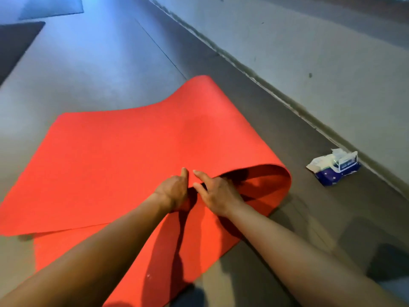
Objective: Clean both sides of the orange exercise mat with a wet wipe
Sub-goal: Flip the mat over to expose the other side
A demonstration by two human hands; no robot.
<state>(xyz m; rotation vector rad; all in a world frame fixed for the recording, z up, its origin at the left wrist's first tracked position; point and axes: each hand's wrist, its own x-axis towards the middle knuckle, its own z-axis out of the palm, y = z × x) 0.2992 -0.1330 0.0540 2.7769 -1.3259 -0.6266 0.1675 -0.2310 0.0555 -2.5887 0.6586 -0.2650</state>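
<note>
Your left hand (172,191) grips the near edge of the mat's (124,156) upper layer. The thumb lies on top, pointing away from you, and the fingers curl underneath, out of sight. Just beside it, almost touching, your right hand (218,194) holds the same edge. Its thumb and forefinger stretch over the top surface, and the other fingers are tucked beneath the layer, inside the fold. Both forearms are bare and reach in from the bottom of the view.

At far left, well away from you, two dark mats (17,45) lie flat on the grey floor (99,69), one behind the other. The orange mat lies in the middle of the floor, doubled over on itself. Its upper layer spreads out to the left, mostly flat, with its far edge rising in a soft wave toward a lifted corner at the back. The lower layer shows beneath your arms and runs toward you, past the bottom edge of the view. To the right of your hands the mat bends round in an open loop that stands on the floor, its inside in shadow.

Right of the loop, apart from the mat, a blue and white pack of wet wipes (334,169) lies on the floor with its flap open and a white wipe sticking out. It sits close to the foot of the pale wall (309,52), which runs diagonally across the right side.
</note>
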